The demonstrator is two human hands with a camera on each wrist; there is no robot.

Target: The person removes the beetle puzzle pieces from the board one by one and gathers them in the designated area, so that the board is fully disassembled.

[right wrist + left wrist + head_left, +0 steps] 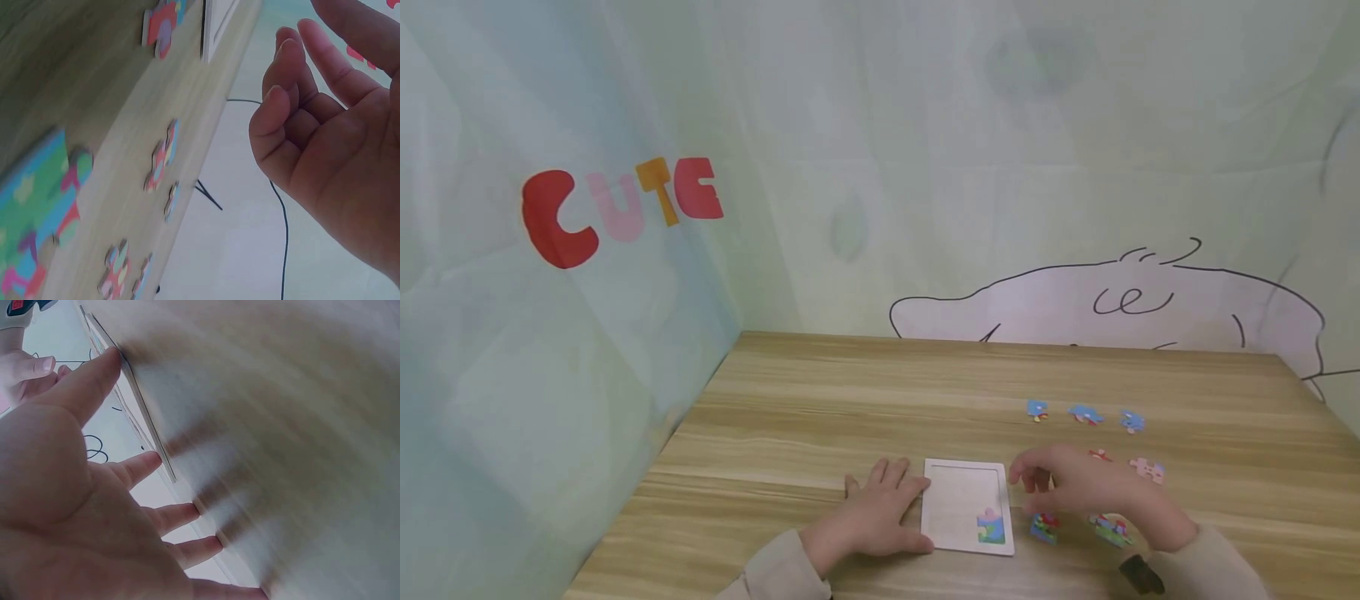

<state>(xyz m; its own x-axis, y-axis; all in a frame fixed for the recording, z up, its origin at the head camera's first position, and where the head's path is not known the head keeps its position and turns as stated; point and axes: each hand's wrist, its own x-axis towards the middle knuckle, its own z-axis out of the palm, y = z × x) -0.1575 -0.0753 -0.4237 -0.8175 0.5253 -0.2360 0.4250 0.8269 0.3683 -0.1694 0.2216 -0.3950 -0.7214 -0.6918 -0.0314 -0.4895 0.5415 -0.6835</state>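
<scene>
A white puzzle tray [951,508] lies on the table, with a blue and green jigsaw piece [992,530] in its lower right corner. My left hand [880,512] lies spread at the tray's left side, and its thumb and index finger touch the edge. To the right of the tray, my right hand [1078,482] hovers with loosely bent fingers; nothing shows between them in the right wrist view. Just below it lies a puzzle piece [1043,528] in red, blue and green. Another green piece [1111,530] sits under the right wrist.
At the back right lie blue puzzle pieces [1086,414] in a row. A pink piece [1147,469] and a partly hidden red piece [1100,455] rest beyond the right forearm. The wooden table [820,392] meets printed cloth walls at the back and left.
</scene>
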